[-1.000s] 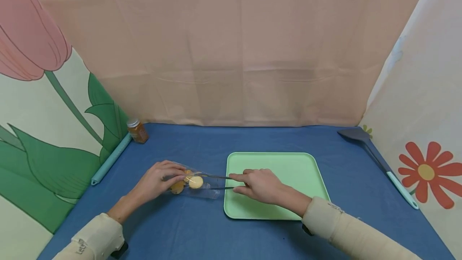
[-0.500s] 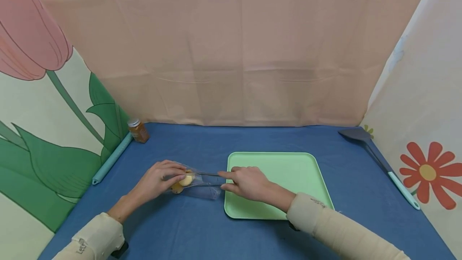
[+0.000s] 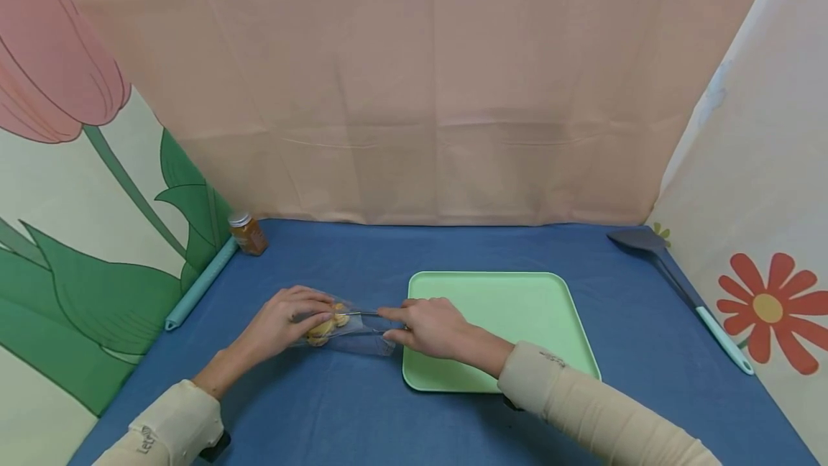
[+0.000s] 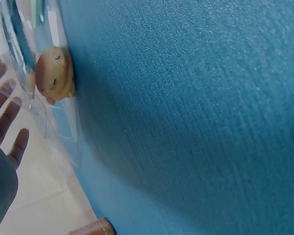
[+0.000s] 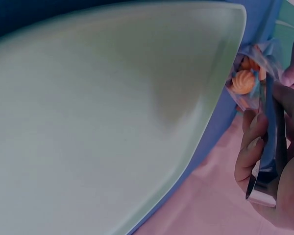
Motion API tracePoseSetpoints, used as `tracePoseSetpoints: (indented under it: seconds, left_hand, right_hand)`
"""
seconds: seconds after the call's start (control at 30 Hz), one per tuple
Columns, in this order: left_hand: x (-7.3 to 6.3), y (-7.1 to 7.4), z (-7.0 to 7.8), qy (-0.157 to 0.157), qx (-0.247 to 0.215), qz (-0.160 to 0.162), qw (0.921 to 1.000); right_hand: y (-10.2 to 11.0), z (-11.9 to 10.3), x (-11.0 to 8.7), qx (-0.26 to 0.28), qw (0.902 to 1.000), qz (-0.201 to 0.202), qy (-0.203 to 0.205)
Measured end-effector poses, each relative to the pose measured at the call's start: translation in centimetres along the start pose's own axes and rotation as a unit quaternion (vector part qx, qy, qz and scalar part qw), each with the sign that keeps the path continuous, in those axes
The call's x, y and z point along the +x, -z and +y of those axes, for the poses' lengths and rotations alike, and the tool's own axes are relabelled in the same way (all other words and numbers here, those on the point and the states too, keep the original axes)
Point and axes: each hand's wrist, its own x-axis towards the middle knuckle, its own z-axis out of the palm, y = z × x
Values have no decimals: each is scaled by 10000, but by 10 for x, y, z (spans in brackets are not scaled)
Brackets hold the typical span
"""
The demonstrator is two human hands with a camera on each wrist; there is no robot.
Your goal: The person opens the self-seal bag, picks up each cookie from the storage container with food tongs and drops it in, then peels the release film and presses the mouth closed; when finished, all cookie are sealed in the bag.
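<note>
My left hand (image 3: 287, 318) pinches the upper edge of a clear plastic bag (image 3: 378, 346) lying sideways over the blue cloth, its mouth facing right. Several golden cookies (image 3: 319, 334) are inside, close to the fingers. One cookie (image 4: 54, 73) in the left wrist view is smooth, with dark specks; another cookie (image 5: 244, 82) in the right wrist view has a ridged swirl. Metal tongs (image 5: 272, 127) are gripped in my right hand (image 3: 427, 326), thumb below and fingers above. Their arms reach through the bag's mouth; the tips are hard to make out among the plastic and cookies.
A light green tray (image 3: 498, 308) lies under and beyond my right hand. A jar (image 3: 248, 234) with a silver lid and a rolled teal item (image 3: 200, 286) sit along the left wall. A dark-headed spatula (image 3: 675, 286) lies along the right wall.
My right hand has moved left, taking the tongs deeper into the bag. A pale round cookie between the tongs has shifted left to the others. My left hand stays in place.
</note>
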Motion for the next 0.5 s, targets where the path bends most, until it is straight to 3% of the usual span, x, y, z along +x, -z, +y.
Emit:
tracePoseSetpoints:
  seconds: [0.5]
  left_hand:
    - [2,0,0,140,52,-120,9998]
  right_hand:
    - [-1,-1,3,112,9999,-63,-92]
